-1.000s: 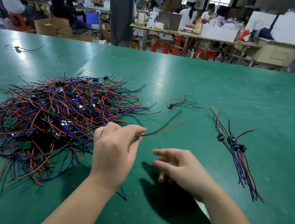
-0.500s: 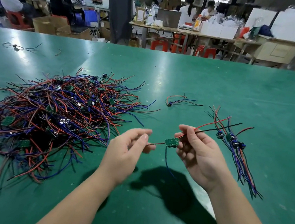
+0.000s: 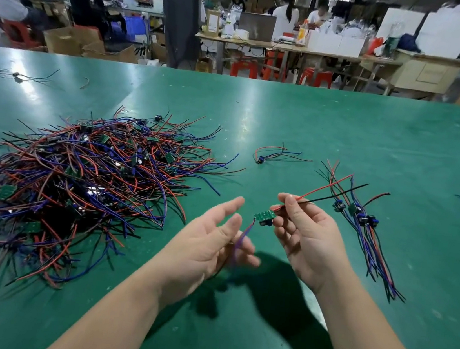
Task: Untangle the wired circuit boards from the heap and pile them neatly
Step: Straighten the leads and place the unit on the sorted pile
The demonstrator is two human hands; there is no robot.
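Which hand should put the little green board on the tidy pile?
Probably the right hand: it pinches the red and black wires of the board, and the tidy pile lies just to its right. The left hand is open, on the side of the heap.

no readable text, labels, numbers or signs anywhere

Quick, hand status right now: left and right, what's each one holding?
Right hand: pinching the wired circuit board by its red and black wires.
Left hand: open, fingers straight; the board's blue wires hang blurred past them.
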